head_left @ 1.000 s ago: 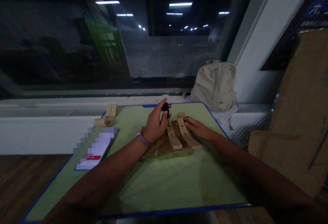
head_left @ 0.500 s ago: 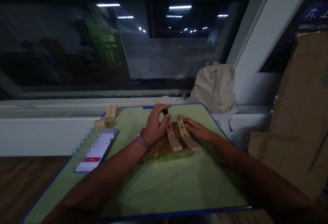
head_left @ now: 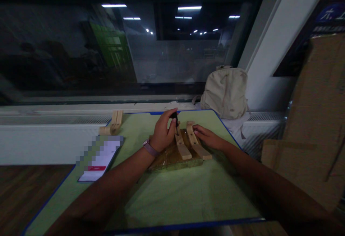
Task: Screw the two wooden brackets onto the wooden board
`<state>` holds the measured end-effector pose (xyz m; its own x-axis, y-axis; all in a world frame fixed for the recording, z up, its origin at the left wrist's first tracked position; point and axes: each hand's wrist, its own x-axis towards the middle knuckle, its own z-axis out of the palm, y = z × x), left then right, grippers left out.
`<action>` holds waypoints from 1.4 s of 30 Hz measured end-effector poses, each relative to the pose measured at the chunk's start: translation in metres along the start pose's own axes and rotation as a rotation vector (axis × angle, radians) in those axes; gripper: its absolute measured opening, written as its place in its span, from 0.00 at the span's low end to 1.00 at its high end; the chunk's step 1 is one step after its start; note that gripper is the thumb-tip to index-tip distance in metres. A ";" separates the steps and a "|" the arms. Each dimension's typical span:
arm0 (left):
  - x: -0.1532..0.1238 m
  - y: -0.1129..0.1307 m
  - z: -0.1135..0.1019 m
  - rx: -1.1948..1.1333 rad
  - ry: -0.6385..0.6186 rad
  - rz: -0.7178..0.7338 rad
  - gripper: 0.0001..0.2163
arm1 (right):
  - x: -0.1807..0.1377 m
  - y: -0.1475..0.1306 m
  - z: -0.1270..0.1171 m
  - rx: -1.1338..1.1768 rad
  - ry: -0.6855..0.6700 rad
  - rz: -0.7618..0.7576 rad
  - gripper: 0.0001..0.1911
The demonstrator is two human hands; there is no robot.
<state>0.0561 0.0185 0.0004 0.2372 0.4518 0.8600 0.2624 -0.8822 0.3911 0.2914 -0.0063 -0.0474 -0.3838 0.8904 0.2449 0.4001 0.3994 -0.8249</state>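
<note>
- Gripping a small dark tool [head_left: 174, 116] upright, the left hand [head_left: 161, 134] has its fingers closed around it, above the far end of the left wooden strip [head_left: 183, 148].
- The right hand [head_left: 209, 137] lays flat, unclenched fingers on the right wooden strip [head_left: 198, 145] just beside.
- Both strips lie on a brown board [head_left: 164, 160], long axes pointing away from the person.

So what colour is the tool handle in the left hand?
Black; the handle shows best in the head view.
</note>
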 end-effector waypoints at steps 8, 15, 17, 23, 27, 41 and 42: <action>0.004 0.005 -0.004 0.118 0.038 0.056 0.12 | 0.000 0.002 0.000 -0.001 0.010 -0.008 0.25; -0.004 -0.002 0.002 -0.007 0.014 -0.052 0.16 | 0.000 0.000 0.001 0.013 0.004 -0.002 0.26; -0.005 -0.002 0.002 -0.038 -0.016 -0.057 0.16 | 0.000 0.002 0.001 0.014 0.006 0.003 0.26; -0.002 0.000 0.001 -0.036 -0.051 0.017 0.16 | 0.001 0.004 0.001 0.012 0.013 -0.001 0.24; 0.002 0.002 0.000 0.028 0.004 0.075 0.15 | 0.000 0.002 0.000 0.008 0.007 -0.004 0.23; -0.004 0.002 0.001 -0.063 -0.053 -0.090 0.20 | 0.000 0.000 0.000 -0.013 0.015 0.012 0.23; -0.003 0.002 0.000 -0.065 -0.064 -0.077 0.18 | 0.000 0.000 0.000 -0.010 0.017 0.009 0.23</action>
<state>0.0562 0.0148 -0.0017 0.2785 0.5247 0.8044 0.2212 -0.8501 0.4779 0.2914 -0.0062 -0.0472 -0.3658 0.8974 0.2465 0.4121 0.3937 -0.8217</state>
